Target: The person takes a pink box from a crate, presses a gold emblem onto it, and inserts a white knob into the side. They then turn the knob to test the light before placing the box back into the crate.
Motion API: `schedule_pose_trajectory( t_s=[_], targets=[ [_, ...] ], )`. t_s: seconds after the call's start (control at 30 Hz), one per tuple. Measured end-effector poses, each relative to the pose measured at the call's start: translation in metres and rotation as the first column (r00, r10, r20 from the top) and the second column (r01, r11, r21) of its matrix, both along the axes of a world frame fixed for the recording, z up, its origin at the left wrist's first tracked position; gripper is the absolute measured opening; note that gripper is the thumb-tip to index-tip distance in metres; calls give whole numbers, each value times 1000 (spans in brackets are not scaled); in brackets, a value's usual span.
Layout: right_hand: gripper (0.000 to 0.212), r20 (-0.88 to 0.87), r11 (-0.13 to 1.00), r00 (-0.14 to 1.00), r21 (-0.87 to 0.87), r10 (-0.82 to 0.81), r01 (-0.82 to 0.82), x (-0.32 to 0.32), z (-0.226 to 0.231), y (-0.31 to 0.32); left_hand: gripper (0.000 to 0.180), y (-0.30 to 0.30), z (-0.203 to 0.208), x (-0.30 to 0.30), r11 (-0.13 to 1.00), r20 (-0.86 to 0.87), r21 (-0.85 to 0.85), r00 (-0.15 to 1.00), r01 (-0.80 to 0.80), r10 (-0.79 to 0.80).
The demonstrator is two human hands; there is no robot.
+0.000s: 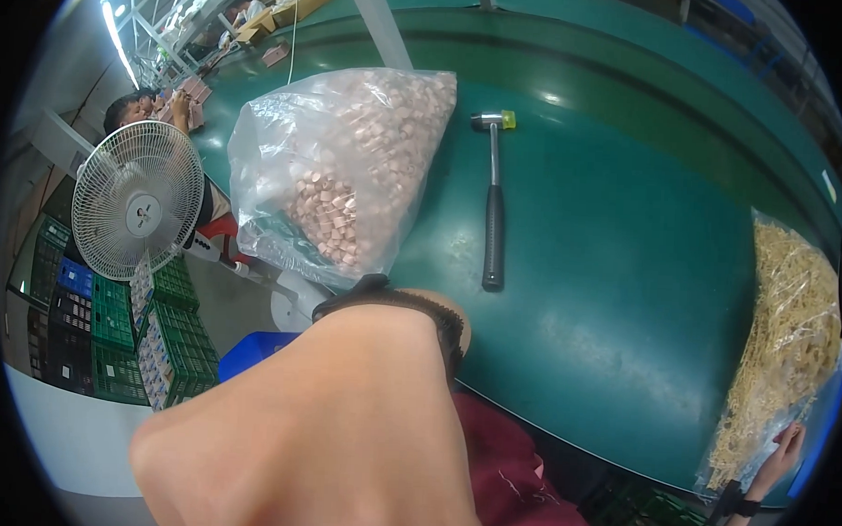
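Observation:
My left hand is raised very close to the camera, its back filling the lower middle. Its fingers are out of sight, and a black band circles the wrist. At the far right, my right hand, small in view and also with a black wristband, has its fingers curled at the lower edge of a clear plastic bag of thin pale-yellow pieces. A large clear bag of small pale-pink pieces lies on the green table. Right of it lies a mallet with a dark handle and a black-and-yellow head.
A white fan stands left of the table. Green, black and blue crates are stacked below it. Another person is beyond the fan. A pale post rises behind the pink pieces, and cardboard boxes sit further back.

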State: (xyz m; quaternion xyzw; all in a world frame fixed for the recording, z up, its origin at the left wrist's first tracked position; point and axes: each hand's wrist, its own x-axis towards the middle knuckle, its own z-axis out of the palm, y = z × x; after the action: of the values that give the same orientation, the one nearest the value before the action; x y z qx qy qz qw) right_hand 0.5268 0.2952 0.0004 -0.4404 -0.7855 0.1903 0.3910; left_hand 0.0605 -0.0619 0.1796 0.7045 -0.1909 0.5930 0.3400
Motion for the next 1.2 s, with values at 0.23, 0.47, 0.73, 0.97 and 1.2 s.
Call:
schedule_pose_trajectory(
  t_s=[0.23,0.47,0.73,0.97,1.2],
  targets=[
    [22,-29,1000,999,10,-14,14,-3,-2,1,8,6,-5,2,1000,50,2,998,31,-31],
    [23,-16,1000,1000,17,7,-6,-3,0,0,9,12,-11,3,999,101,1,993,54,-53],
    [24,-18,1000,1000,14,13,-13,-4,0,1,10,16,-16,4,998,148,-1,987,64,-63],
    [25,-27,1000,1000,-3,6,-6,2,-4,0,11,15,-15,6,998,162,5,985,63,-63],
    [25,-41,999,999,-9,34,-35,-7,-11,13,12,25,-8,10,998,187,-4,980,66,-64]
  ],
)
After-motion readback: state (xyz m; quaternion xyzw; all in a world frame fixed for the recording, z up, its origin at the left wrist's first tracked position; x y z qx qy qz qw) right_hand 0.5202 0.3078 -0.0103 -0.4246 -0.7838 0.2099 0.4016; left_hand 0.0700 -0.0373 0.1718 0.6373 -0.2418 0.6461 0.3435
